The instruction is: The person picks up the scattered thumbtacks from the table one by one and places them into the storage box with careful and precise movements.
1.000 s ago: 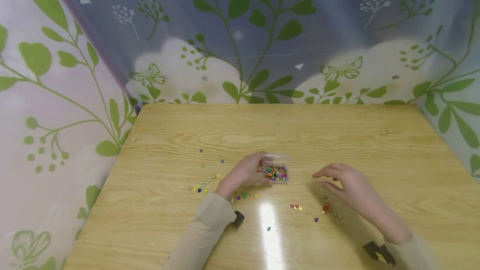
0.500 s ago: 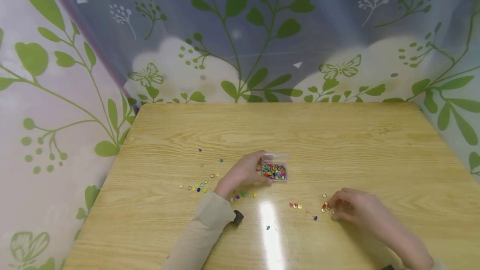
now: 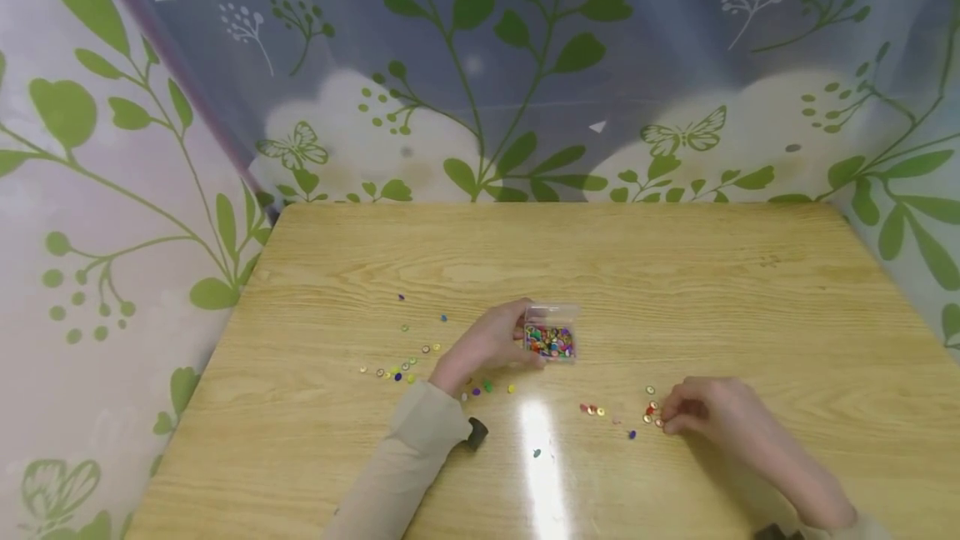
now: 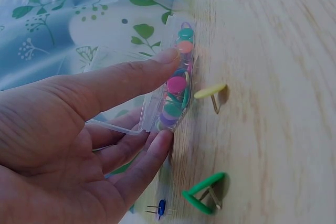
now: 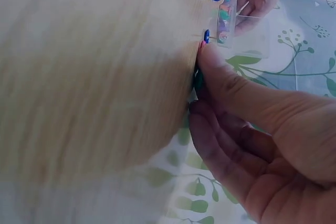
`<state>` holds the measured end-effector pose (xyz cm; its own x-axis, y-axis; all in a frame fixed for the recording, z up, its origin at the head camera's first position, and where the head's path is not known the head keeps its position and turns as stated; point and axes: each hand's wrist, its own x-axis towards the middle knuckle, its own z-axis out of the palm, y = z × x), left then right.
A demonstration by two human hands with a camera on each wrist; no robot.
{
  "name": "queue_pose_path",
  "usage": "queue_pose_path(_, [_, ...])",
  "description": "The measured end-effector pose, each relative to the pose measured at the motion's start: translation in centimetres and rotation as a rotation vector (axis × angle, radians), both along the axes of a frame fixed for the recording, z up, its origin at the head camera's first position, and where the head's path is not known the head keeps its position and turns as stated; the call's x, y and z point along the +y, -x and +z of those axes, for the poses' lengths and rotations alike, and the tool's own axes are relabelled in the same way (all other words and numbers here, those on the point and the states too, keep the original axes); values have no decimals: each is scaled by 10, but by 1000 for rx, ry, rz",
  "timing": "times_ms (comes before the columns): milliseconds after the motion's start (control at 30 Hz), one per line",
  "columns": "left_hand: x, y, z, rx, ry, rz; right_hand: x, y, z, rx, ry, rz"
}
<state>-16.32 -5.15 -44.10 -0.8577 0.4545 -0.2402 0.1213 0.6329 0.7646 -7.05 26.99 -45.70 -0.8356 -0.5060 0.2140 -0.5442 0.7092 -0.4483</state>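
My left hand (image 3: 487, 342) grips a small clear plastic box (image 3: 555, 312) on the table, its hinged lid raised. Many coloured thumbtacks (image 3: 550, 342) fill the box. In the left wrist view, the thumb presses the box's front wall, with fingers behind and below. My right hand (image 3: 723, 415) is down at the tabletop by a small group of thumbtacks (image 3: 648, 412), mostly red and pale ones. Thumb and fingertips pinch a thumbtack; in the right wrist view a dark green head (image 5: 198, 80) shows between them, the rest hidden by the fingers.
Loose thumbtacks (image 3: 406, 367) lie scattered on the wooden table (image 3: 637, 265) to the left of the box. A yellow one (image 4: 210, 92) and a green one (image 4: 203, 193) lie near the left hand. A blue one (image 3: 632, 434) lies near the right fingertips. A patterned cloth (image 3: 480, 90) hangs behind.
The right hand has come down and back from beside the box to the thumbtacks on the right, and its fingertips have closed together. The left hand and box have stayed in place.
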Motion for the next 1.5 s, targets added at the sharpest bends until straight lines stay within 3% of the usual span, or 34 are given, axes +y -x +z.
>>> queue_pose_path(233, [0, 1, -1, 10, 13, -1, 2, 3, 2, 40, -43, -18])
queue_pose_path(467, [0, 1, 0, 18, 19, -4, -2, 8, 11, 17, -87, -73])
queue_pose_path(733, [-1, 1, 0, 5, 20, 0, -28, 24, 28, 157, -73, -45])
queue_pose_path(1167, [1, 2, -1, -20, -22, 12, -86, 54, 41, 246, 28, -5])
queue_pose_path(1500, [0, 2, 0, -7, -15, -6, -108, 71, 36, 275, 91, 6])
